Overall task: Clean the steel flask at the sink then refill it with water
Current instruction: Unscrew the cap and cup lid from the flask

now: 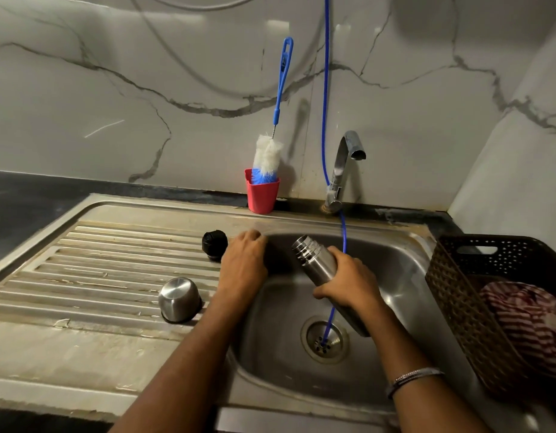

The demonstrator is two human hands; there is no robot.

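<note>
My right hand (348,284) grips the steel flask (315,260) around its middle and holds it tilted over the sink basin (395,276), with its open threaded mouth pointing up and to the left. My left hand (243,265) rests on the basin's left rim, fingers curled, holding nothing. The flask's black stopper (214,244) stands on the ribbed drainboard (114,264) just left of that hand. Nearer to me on the drainboard, the steel cup lid (179,300) sits upside down. No water runs from the tap (343,170).
A blue-and-white bottle brush (272,151) stands in a red cup (261,195) at the back of the sink. A thin blue hose (325,89) hangs down into the drain (325,339). A brown basket (451,292) with a striped cloth (526,317) sits at the right.
</note>
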